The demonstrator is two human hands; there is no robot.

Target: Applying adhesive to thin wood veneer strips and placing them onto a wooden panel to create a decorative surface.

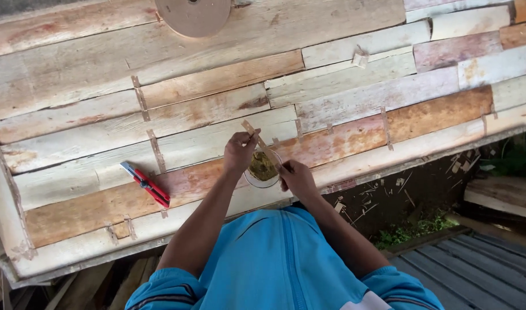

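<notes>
Hands are both up over a small clear cup [262,172] of yellowish stuff, probably glue. Left hand [239,152] pinches the upper end of a thin tape strip [260,143], right hand [296,177] pinches the lower end, so it's stretched taut right above the cup. Red-and-blue utility knife [146,184] lies further out past the left hand, on the patched veneer sheet [355,97]. Tape roll [193,16] sits well beyond both hands.

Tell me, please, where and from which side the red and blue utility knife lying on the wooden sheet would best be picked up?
Grip the utility knife around its long red body, near the middle, coming from above with fingers across its width. It lies flat and diagonal on the wooden sheet, free on both sides, left of the left hand. Avoid the blue upper-left end, probably the blade end.
</notes>
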